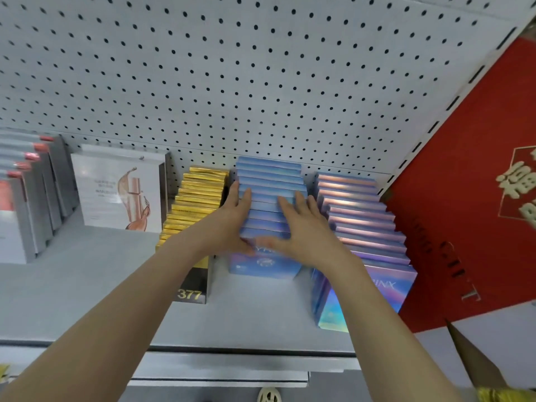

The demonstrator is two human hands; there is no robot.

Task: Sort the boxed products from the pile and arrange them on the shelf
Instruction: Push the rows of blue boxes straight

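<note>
A row of blue boxes (269, 181) stands upright on the grey shelf (95, 285), in the middle of the view. My left hand (232, 219) lies flat on the left part of the row's top edges, fingers spread. My right hand (301, 224) rests flat on the right part, thumb down over the front blue box (264, 265). Both thumbs meet at that front box. Left of the blue row stands a row of gold boxes (197, 198). On the right is a row of purple iridescent boxes (365, 221).
A white box with a bottle picture (119, 190) and grey boxes with red tabs (26, 192) stand at the left. Pegboard (232, 82) backs the shelf. A red panel (470, 198) bounds the right side. A cardboard flap (475, 361) shows at lower right.
</note>
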